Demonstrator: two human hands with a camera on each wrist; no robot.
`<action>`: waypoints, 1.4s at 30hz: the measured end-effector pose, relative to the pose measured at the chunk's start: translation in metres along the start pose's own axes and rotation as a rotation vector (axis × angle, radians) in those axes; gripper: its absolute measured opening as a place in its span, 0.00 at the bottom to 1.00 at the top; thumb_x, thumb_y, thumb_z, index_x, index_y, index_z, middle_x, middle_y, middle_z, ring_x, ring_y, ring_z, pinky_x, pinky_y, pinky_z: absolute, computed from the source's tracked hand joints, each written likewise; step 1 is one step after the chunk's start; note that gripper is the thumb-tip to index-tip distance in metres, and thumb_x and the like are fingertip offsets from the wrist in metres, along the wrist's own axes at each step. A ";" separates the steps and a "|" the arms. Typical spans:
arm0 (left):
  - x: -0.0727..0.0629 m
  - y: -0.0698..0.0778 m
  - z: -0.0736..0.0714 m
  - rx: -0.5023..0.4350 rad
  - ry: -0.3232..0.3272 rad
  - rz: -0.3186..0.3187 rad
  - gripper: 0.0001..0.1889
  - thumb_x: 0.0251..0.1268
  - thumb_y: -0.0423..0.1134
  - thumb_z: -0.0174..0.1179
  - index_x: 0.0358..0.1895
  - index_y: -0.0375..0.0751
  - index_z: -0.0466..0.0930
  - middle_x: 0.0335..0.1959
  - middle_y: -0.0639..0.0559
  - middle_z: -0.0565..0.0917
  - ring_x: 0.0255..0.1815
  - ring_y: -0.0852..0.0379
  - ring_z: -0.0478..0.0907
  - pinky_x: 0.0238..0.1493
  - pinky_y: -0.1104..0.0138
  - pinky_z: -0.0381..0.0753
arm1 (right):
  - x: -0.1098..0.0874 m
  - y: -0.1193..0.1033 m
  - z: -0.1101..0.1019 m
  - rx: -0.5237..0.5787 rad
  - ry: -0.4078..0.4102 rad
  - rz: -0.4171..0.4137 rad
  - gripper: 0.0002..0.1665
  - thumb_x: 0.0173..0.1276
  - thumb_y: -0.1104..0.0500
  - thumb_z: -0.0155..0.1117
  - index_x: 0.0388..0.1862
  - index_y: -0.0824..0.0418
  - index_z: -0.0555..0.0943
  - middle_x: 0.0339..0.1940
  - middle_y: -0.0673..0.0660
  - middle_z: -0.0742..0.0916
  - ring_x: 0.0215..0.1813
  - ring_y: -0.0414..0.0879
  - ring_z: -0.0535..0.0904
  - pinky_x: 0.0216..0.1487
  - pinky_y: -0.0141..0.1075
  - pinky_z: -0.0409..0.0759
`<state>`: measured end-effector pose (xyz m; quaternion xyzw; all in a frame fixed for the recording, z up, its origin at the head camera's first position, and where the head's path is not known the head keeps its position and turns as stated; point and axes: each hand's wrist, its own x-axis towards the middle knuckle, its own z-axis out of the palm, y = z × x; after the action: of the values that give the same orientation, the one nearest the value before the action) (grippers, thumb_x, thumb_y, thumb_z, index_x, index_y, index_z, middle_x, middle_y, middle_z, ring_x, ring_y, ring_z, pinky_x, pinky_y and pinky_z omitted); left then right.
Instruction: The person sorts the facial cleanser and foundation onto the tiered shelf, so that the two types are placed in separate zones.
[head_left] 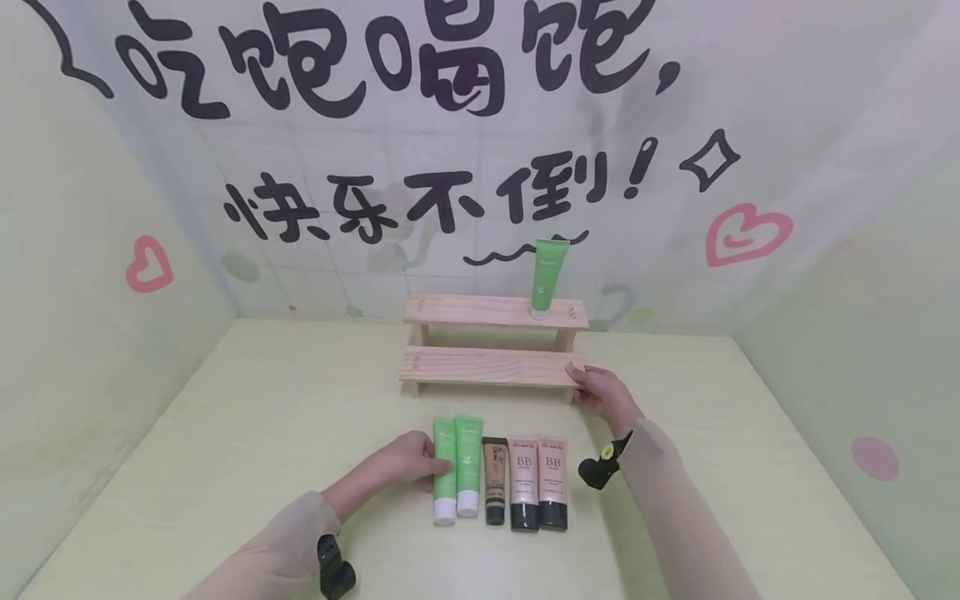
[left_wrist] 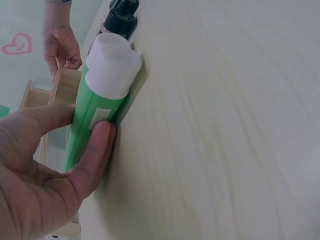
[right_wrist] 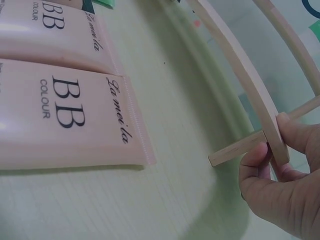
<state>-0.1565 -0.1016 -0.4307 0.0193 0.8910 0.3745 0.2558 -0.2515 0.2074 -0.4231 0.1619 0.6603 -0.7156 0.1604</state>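
Note:
My left hand (head_left: 411, 458) pinches the leftmost green tube (head_left: 444, 471), thumb on one face and fingertips at its edge; the tube lies on the table, its white cap toward me. A second green tube (head_left: 468, 467) lies right against it. My right hand (right_wrist: 285, 170) grips the right end of the lower shelf of a two-step wooden stand (head_left: 487, 367), thumb on top and fingers curled beneath. On the upper step, toward the right, a third green tube (head_left: 549, 277) stands upright on its cap.
To the right of the green tubes lie a small brown tube (head_left: 495, 481) and two pink BB cream tubes, one (head_left: 523, 483) beside the other (head_left: 553, 483), black caps toward me. Behind the stand rises a pale wall (head_left: 337, 275) with black lettering. Side walls flank the table (head_left: 300, 383).

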 end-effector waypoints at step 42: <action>-0.014 -0.003 -0.009 -0.191 0.033 0.080 0.25 0.53 0.39 0.63 0.50 0.24 0.69 0.35 0.43 0.79 0.29 0.56 0.79 0.37 0.64 0.83 | -0.002 -0.001 0.001 0.002 0.026 0.028 0.26 0.69 0.58 0.52 0.59 0.72 0.64 0.23 0.46 0.78 0.27 0.36 0.69 0.30 0.25 0.70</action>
<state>-0.1476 -0.1131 -0.4213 0.0242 0.8539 0.4679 0.2265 -0.2497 0.2068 -0.4214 0.1804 0.6594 -0.7117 0.1618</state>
